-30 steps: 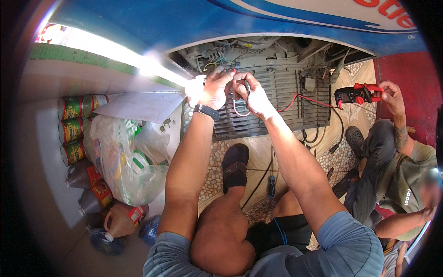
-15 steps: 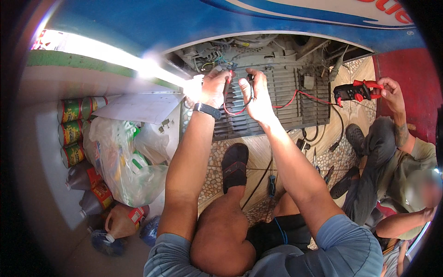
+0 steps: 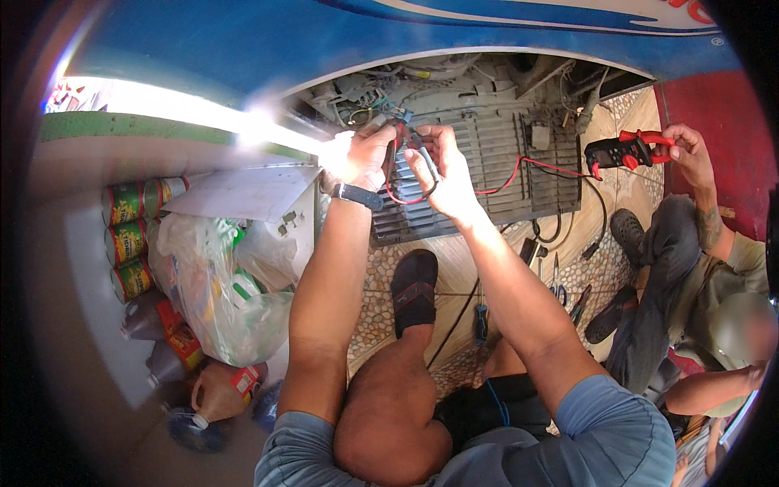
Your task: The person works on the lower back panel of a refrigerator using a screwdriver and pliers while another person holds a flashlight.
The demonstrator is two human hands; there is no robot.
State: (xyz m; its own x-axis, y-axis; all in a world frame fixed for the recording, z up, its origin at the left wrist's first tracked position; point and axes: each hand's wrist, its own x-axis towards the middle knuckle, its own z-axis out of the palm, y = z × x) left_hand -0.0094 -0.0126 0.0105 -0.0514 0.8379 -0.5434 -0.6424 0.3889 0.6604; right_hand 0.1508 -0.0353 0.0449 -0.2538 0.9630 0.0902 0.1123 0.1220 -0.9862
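Note:
My left hand [image 3: 365,160] is closed on a red test probe [image 3: 392,151] at the left end of the slatted metal panel [image 3: 495,166]. Close beside it, my right hand [image 3: 446,172] pinches a black test probe [image 3: 428,165] between thumb and fingers. Both probes angle up toward a cluster of thin wires [image 3: 375,107] in the open base of a blue appliance [image 3: 243,49]. My fingers hide their tips. A red lead [image 3: 505,180] runs right to a black and red clamp meter [image 3: 618,152], held up by another person's hand [image 3: 688,152].
That person sits at the right. Pliers [image 3: 580,304], a blue-handled screwdriver [image 3: 481,323] and a black cable [image 3: 599,219] lie on the pebbled floor. At left are stacked cans [image 3: 130,241], a plastic bag [image 3: 215,284], jugs [image 3: 223,392] and a white sheet [image 3: 243,191].
My right hand has shifted slightly left toward the left one, and the black probe now tilts toward the wires. The view has moved a little; the meter stays held up.

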